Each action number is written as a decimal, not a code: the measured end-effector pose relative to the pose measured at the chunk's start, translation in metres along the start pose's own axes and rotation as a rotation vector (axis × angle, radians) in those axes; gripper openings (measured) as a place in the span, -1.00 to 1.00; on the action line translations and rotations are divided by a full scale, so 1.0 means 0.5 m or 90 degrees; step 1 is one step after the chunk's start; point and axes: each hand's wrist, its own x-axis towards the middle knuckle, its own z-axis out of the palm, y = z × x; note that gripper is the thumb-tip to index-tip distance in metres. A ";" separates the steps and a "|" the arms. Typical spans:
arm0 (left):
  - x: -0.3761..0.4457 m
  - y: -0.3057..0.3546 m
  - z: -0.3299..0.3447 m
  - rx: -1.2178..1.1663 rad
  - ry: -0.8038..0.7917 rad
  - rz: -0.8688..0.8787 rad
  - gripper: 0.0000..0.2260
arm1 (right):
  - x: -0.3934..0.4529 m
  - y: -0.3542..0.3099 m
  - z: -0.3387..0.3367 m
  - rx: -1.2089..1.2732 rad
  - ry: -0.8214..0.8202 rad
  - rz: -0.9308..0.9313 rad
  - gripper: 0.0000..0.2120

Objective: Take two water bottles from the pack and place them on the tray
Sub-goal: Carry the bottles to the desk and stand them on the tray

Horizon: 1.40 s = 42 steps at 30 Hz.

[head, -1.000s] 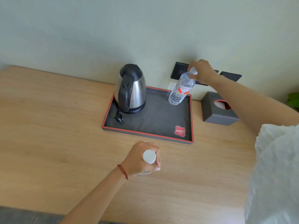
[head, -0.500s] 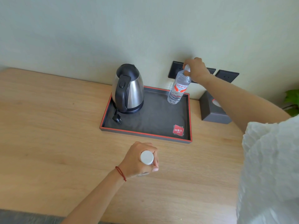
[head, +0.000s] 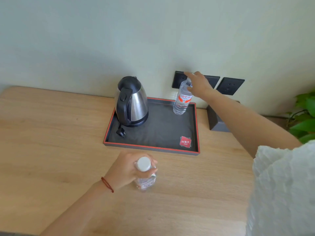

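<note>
A clear water bottle (head: 182, 101) with a red label stands upright in the far right corner of the dark, red-rimmed tray (head: 153, 130). My right hand (head: 198, 84) rests over its top with the fingers spread and loosened, hiding the cap. My left hand (head: 127, 169) grips a second water bottle (head: 144, 174) by its neck, white cap up, over the wooden table just in front of the tray's near edge. The pack is out of view.
A steel kettle (head: 131, 103) with a black handle stands on the tray's left side, its plug (head: 121, 132) lying beside it. A red logo (head: 185, 141) marks the tray's near right corner. A grey tissue box (head: 216, 120), wall sockets (head: 230, 86) and a green plant (head: 305, 116) are at the right.
The right hand set its bottle upright in the tray's far right corner and loosened its fingers. The left hand lifted its bottle slightly, so more of the bottle shows.
</note>
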 end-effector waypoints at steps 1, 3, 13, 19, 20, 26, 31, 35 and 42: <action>0.020 0.006 -0.004 0.006 0.047 -0.022 -0.79 | 0.003 -0.002 0.000 0.005 0.003 0.001 -0.50; 0.076 0.023 -0.014 0.031 0.129 -0.044 -0.76 | 0.011 -0.001 0.004 0.011 0.012 0.002 -0.54; 0.455 0.052 -0.011 0.148 0.334 -0.039 -0.60 | 0.021 0.013 0.015 0.036 0.053 -0.010 -0.60; 0.562 0.004 0.028 0.222 0.368 -0.142 -0.54 | 0.024 0.022 0.015 0.032 0.061 -0.024 -0.60; 0.570 0.001 0.030 0.231 0.373 -0.144 -0.54 | 0.025 0.022 0.015 0.029 0.062 -0.026 -0.61; 0.566 0.002 0.011 0.258 0.119 0.009 -0.56 | 0.026 0.019 0.012 0.033 0.055 -0.028 -0.63; 0.565 0.014 -0.052 0.361 -0.104 0.117 -0.65 | 0.021 0.017 0.009 0.036 0.054 -0.034 -0.60; 0.583 0.039 -0.060 0.468 -0.059 0.102 -0.67 | 0.017 0.016 0.009 0.033 0.054 -0.037 -0.62; 0.610 0.047 -0.007 0.587 0.192 -0.052 -0.71 | 0.014 0.012 0.009 0.032 0.056 -0.027 -0.62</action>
